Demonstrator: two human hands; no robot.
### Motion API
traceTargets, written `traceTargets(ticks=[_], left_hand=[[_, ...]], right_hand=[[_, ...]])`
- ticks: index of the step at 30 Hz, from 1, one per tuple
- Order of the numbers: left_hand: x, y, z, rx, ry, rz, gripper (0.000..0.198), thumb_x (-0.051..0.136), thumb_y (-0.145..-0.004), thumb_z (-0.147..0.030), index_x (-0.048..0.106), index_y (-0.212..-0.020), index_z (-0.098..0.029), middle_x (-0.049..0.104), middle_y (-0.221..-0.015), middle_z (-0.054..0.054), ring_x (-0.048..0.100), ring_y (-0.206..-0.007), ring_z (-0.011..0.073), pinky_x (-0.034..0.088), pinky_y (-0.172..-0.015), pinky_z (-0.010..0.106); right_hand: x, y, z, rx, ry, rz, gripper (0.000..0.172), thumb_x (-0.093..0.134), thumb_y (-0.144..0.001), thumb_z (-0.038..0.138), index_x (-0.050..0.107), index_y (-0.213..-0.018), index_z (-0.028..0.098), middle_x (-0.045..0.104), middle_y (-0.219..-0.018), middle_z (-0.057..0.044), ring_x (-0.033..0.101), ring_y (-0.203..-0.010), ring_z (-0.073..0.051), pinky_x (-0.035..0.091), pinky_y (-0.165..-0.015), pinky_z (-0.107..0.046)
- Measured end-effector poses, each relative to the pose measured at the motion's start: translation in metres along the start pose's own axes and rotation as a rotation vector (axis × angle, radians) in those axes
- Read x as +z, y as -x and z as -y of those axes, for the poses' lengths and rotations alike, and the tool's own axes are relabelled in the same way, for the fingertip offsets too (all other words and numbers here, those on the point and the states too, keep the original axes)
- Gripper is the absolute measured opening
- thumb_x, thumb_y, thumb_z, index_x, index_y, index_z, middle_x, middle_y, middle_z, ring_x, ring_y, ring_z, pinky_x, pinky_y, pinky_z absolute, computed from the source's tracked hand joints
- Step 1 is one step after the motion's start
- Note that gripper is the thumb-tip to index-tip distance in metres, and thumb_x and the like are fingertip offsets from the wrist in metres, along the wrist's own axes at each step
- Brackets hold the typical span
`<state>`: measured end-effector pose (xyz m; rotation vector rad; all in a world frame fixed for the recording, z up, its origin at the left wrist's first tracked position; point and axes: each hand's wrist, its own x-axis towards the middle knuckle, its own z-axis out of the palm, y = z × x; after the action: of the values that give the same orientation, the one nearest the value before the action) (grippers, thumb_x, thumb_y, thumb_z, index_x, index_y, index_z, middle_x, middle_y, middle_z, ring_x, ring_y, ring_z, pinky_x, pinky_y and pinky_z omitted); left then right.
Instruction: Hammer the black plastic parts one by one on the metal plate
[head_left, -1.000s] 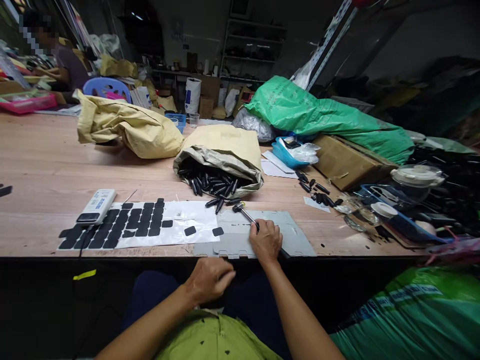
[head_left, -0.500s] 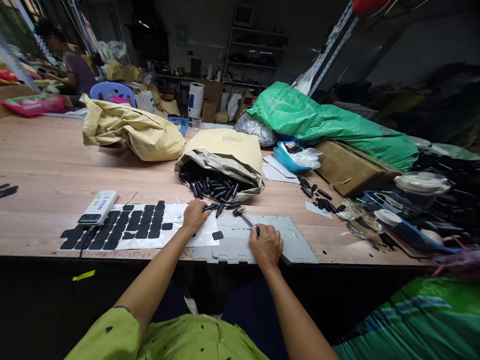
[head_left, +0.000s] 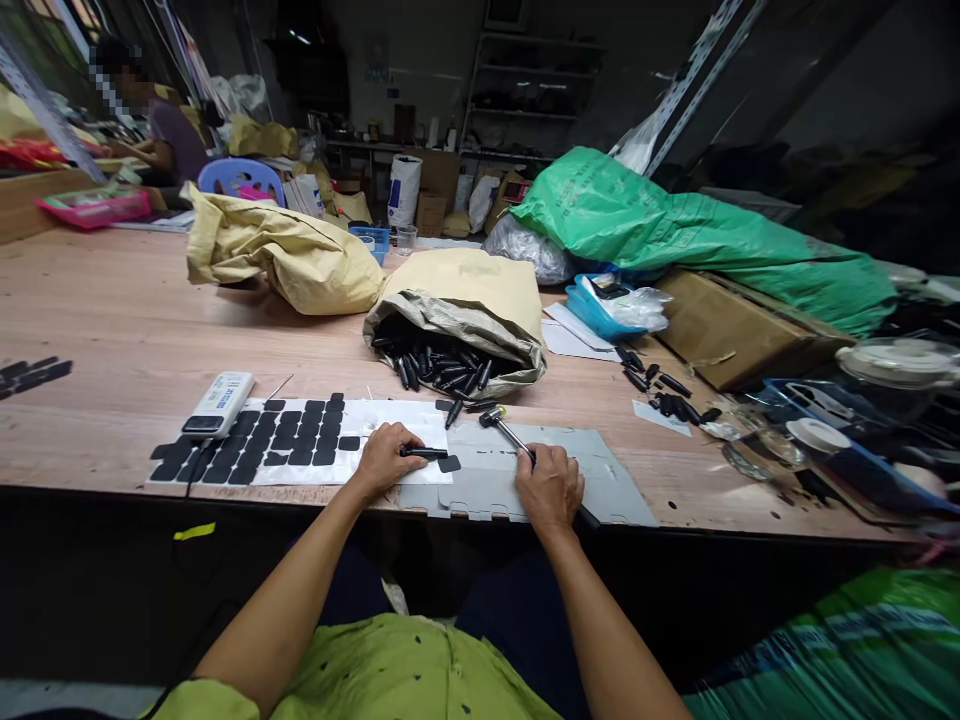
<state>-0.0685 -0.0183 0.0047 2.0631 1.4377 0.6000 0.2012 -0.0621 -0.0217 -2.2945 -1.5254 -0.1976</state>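
Note:
My left hand (head_left: 386, 457) is closed on a slim black cylindrical piece (head_left: 425, 453), which points right above the white sheet (head_left: 352, 470). Rows of black rounded patches (head_left: 285, 440) cover that sheet to the left. My right hand (head_left: 551, 485) grips the dark handle of a hammer (head_left: 512, 434). Its metal head lies low over the grey board (head_left: 555, 450), pointing up and left. Just beyond both hands, a cream sack (head_left: 465, 285) lies on its side with its mouth toward me. Many similar black pieces (head_left: 450, 368) fill the mouth and spill out.
A white device (head_left: 217, 405) with a cable rests on the sheet's left part. Another cream sack (head_left: 285, 255) lies behind. At right are loose black pieces (head_left: 671, 405), a blue basket (head_left: 600, 315), a cardboard box (head_left: 739, 335) and a green bag (head_left: 675, 230). A person (head_left: 161, 135) sits far left.
My left hand has come back from the sack's mouth toward me, bringing a black cylindrical piece over the sheet's right end. My right hand still holds the hammer. The view has shifted slightly.

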Motion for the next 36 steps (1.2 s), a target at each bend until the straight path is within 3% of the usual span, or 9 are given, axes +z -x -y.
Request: traceTargets(ticks=[5, 9, 14, 18, 27, 36], left_hand=[[0.001, -0.001, 0.001, -0.016, 0.013, -0.020, 0.017, 0.074, -0.076, -0.033, 0.077, -0.090, -0.024, 0.065, -0.086, 0.002, 0.055, -0.088, 0.0216, 0.041, -0.076, 0.033], [0.003, -0.001, 0.001, -0.018, 0.019, -0.034, 0.017, 0.076, -0.075, -0.033, 0.078, -0.090, -0.024, 0.065, -0.084, 0.002, 0.055, -0.087, 0.0214, 0.041, -0.076, 0.033], [0.006, 0.000, 0.004, -0.003, 0.027, -0.082, 0.023, 0.081, -0.072, -0.031, 0.076, -0.093, -0.023, 0.067, -0.085, 0.001, 0.055, -0.085, 0.0207, 0.041, -0.075, 0.032], [0.009, 0.001, 0.007, 0.047, 0.043, -0.134, 0.017, 0.078, -0.074, -0.026, 0.072, -0.089, -0.021, 0.067, -0.085, 0.000, 0.055, -0.082, 0.0184, 0.041, -0.074, 0.031], [0.011, 0.000, 0.008, 0.035, 0.057, -0.126, 0.012, 0.078, -0.074, -0.021, 0.072, -0.085, -0.021, 0.062, -0.081, 0.000, 0.055, -0.083, 0.0176, 0.041, -0.076, 0.031], [0.010, 0.000, 0.007, 0.002, 0.028, -0.107, 0.009, 0.076, -0.075, -0.024, 0.073, -0.083, -0.021, 0.062, -0.080, 0.001, 0.055, -0.083, 0.0179, 0.041, -0.077, 0.031]], right_hand=[[-0.008, 0.003, 0.001, -0.007, -0.103, 0.005, 0.024, 0.048, -0.094, 0.031, 0.065, -0.098, 0.016, 0.062, -0.099, -0.011, 0.052, -0.092, -0.023, 0.035, -0.076, -0.034], [-0.022, 0.027, 0.016, -0.128, -0.419, -0.065, 0.031, 0.039, -0.098, 0.038, 0.061, -0.098, 0.017, 0.062, -0.094, -0.008, 0.055, -0.086, -0.020, 0.040, -0.075, -0.032], [-0.028, 0.070, 0.042, -0.234, -0.691, 0.141, 0.030, 0.040, -0.098, 0.042, 0.060, -0.092, 0.021, 0.064, -0.089, -0.005, 0.060, -0.083, -0.017, 0.045, -0.077, -0.029], [-0.024, 0.085, 0.050, -0.262, -0.690, 0.219, 0.030, 0.039, -0.099, 0.040, 0.062, -0.096, 0.021, 0.064, -0.092, -0.005, 0.060, -0.084, -0.017, 0.046, -0.076, -0.028], [-0.037, 0.077, 0.064, -0.305, -0.660, 0.108, 0.029, 0.040, -0.099, 0.038, 0.063, -0.100, 0.020, 0.064, -0.093, -0.005, 0.061, -0.084, -0.016, 0.046, -0.075, -0.028], [-0.035, 0.078, 0.062, -0.298, -0.562, 0.142, 0.032, 0.038, -0.100, 0.039, 0.064, -0.095, 0.021, 0.065, -0.090, -0.005, 0.061, -0.081, -0.016, 0.046, -0.073, -0.027]])
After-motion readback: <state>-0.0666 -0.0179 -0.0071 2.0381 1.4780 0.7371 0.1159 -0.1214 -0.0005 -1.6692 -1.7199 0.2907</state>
